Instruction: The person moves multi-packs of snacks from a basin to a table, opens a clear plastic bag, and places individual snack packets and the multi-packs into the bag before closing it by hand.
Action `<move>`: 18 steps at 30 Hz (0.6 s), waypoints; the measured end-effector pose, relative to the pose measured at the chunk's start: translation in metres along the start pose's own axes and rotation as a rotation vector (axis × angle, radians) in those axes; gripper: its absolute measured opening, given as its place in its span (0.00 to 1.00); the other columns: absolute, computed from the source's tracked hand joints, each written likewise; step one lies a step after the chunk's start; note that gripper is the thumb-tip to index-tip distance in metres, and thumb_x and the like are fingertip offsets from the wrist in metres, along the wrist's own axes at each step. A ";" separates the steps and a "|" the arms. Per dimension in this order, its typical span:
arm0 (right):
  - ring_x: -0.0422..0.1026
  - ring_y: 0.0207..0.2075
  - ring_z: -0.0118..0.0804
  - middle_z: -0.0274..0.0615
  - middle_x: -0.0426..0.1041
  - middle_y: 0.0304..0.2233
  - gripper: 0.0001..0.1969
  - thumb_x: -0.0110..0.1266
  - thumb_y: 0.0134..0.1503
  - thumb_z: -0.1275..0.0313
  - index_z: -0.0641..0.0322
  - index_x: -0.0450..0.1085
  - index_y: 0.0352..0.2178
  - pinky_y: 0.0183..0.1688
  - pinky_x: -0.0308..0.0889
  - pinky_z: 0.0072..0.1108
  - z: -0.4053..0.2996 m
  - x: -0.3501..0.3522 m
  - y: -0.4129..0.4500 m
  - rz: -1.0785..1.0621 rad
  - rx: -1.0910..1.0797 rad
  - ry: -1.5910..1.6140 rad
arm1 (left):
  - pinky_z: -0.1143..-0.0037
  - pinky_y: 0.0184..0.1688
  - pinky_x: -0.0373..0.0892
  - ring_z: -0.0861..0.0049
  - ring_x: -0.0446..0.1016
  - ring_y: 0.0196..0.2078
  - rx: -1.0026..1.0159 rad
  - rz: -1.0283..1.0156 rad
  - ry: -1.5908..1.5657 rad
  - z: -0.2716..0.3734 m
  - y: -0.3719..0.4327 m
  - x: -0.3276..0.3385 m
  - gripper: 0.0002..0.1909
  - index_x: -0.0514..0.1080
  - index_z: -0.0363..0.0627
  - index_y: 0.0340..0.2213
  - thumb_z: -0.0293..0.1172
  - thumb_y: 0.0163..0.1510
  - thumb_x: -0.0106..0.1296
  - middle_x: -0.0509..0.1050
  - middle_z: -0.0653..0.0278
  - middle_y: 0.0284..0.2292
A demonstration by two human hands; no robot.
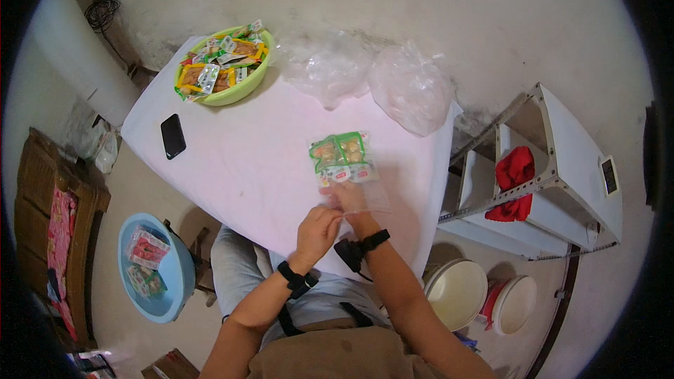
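Observation:
On the pink-white cloth of the table (253, 152), a clear plastic bag (376, 192) lies before me with its mouth towards my body. Two green-edged food packets (339, 152), printed and with see-through windows, show at its far end; whether both are fully inside I cannot tell. My left hand (317, 229) pinches the edge of the bag's mouth between thumb and fingers. My right hand (350, 202) reaches into or under the bag, its fingers at the near end of the packets; its exact grip is hidden.
A green basin (237, 96) heaped with food packets stands at the back left, beside two bulging clear plastic bags (329, 71). A black phone (173, 137) lies at left. On the floor side are a blue basin (181, 279) holding packets, a metal shelf (574, 168) and white buckets (457, 295).

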State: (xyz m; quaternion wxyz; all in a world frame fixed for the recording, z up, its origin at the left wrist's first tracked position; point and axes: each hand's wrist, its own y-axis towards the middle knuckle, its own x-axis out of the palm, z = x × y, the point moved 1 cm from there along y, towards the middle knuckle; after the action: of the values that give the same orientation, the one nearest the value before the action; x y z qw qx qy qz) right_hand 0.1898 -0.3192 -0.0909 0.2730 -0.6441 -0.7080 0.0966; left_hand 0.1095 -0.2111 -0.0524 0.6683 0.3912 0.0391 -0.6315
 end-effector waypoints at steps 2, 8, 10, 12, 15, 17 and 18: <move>0.64 0.17 0.24 0.39 0.73 0.26 0.09 0.47 0.54 0.71 0.67 0.69 0.32 0.20 0.62 0.15 0.014 -0.006 0.003 0.034 -0.114 0.032 | 0.71 0.30 0.67 0.62 0.70 0.31 -0.002 0.001 0.003 -0.001 -0.002 0.000 0.04 0.71 0.43 0.27 0.23 0.45 0.53 0.70 0.60 0.27; 0.65 0.16 0.24 0.36 0.71 0.23 0.08 0.45 0.53 0.72 0.66 0.69 0.30 0.18 0.62 0.16 0.039 -0.022 -0.003 0.124 -0.368 -0.133 | 0.71 0.30 0.67 0.63 0.70 0.30 0.012 -0.084 -0.072 -0.008 -0.003 -0.001 0.04 0.69 0.43 0.26 0.23 0.44 0.53 0.70 0.60 0.27; 0.65 0.16 0.24 0.35 0.70 0.22 0.08 0.45 0.53 0.72 0.66 0.70 0.29 0.18 0.61 0.16 0.032 -0.019 -0.008 0.128 -0.309 -0.157 | 0.70 0.29 0.67 0.62 0.69 0.29 -0.021 -0.172 -0.094 -0.012 0.000 -0.005 0.04 0.69 0.43 0.26 0.24 0.45 0.53 0.69 0.59 0.26; 0.65 0.16 0.24 0.35 0.70 0.20 0.08 0.46 0.53 0.71 0.65 0.70 0.27 0.17 0.61 0.17 0.026 -0.015 -0.008 0.135 -0.251 -0.178 | 0.71 0.28 0.67 0.63 0.69 0.28 -0.006 -0.182 -0.120 -0.008 0.004 -0.008 0.04 0.69 0.43 0.26 0.24 0.45 0.53 0.69 0.60 0.26; 0.66 0.17 0.26 0.35 0.68 0.17 0.09 0.46 0.53 0.71 0.65 0.70 0.25 0.18 0.61 0.18 0.030 -0.013 -0.003 0.134 -0.221 -0.032 | 0.70 0.29 0.67 0.62 0.69 0.28 0.020 -0.222 -0.162 -0.004 0.006 -0.009 0.05 0.69 0.43 0.27 0.25 0.45 0.53 0.69 0.60 0.26; 0.67 0.17 0.27 0.37 0.69 0.17 0.09 0.46 0.53 0.70 0.65 0.69 0.26 0.19 0.63 0.19 0.043 -0.026 0.007 0.165 -0.439 -0.511 | 0.70 0.31 0.67 0.62 0.69 0.30 0.039 -0.251 -0.181 -0.002 0.012 -0.008 0.06 0.69 0.42 0.28 0.25 0.45 0.53 0.70 0.59 0.27; 0.67 0.17 0.27 0.37 0.69 0.17 0.09 0.46 0.53 0.70 0.65 0.69 0.26 0.19 0.63 0.19 0.040 -0.026 0.004 0.162 -0.440 -0.511 | 0.70 0.34 0.67 0.60 0.69 0.33 0.066 -0.156 -0.128 -0.005 0.016 -0.010 0.08 0.70 0.42 0.31 0.25 0.45 0.53 0.70 0.58 0.31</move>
State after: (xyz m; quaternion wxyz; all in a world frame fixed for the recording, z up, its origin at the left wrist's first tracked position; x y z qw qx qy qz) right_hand 0.1733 -0.3352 -0.1328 -0.0671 -0.6968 -0.7038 0.1213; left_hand 0.1236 -0.2017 -0.0423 0.6050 0.3676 0.0058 -0.7063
